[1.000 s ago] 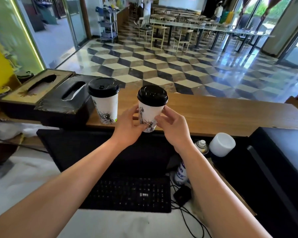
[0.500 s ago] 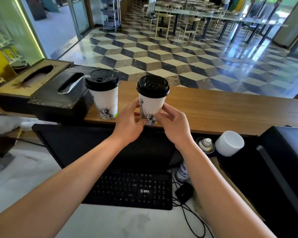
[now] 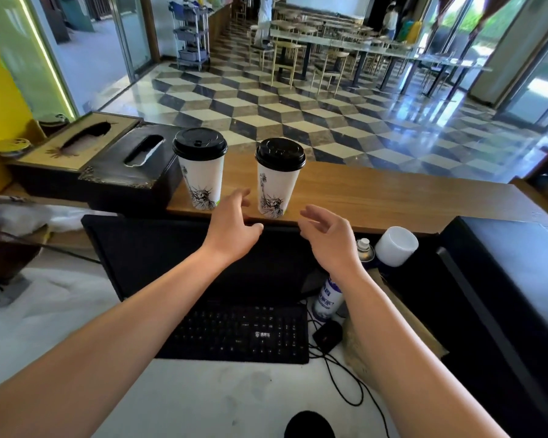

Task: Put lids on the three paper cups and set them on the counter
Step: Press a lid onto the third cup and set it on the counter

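Your left hand (image 3: 231, 227) is spread open and holds nothing, fingertips just beside the right cup (image 3: 277, 178). Your right hand (image 3: 328, 240) is open too, fingers loosely curled, empty, apart from that cup. Both lidded cups stand upright on the counter (image 3: 393, 197), the left cup (image 3: 200, 170) next to a black tissue box (image 3: 133, 172). Below sit a keyboard (image 3: 244, 333) and spray can (image 3: 329, 295).
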